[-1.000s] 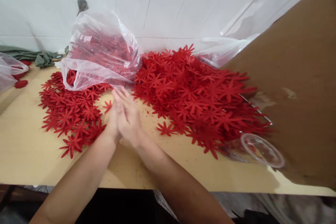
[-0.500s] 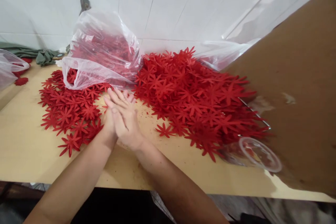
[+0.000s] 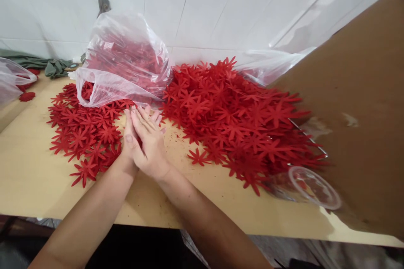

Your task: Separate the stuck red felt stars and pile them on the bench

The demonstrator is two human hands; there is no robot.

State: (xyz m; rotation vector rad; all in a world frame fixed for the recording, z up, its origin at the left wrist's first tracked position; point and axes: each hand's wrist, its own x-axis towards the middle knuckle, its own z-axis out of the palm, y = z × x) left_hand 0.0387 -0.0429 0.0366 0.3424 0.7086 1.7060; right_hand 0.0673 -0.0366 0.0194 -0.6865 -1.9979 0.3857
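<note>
Loosely heaped on the smooth tan bench (image 3: 202, 208), flat red slender-petalled flower cutouts (image 3: 233, 128) flank the bare hands (image 3: 150, 147); these press together; whether around anything, I cannot tell.

The flat, light yellow-brown counter (image 3: 208, 201) has a low pile of thin red flower shapes (image 3: 94, 132) on its left part and a bigger, taller heap of the same red shapes (image 3: 233, 113) on its right. One loose red flower (image 3: 198, 157) lies in front of the big heap, and tiny dark red crumbs (image 3: 178, 136) are sprinkled between the piles. A see-through plastic tub with a round rim (image 3: 282, 187) lies tipped over near the front right.
</note>
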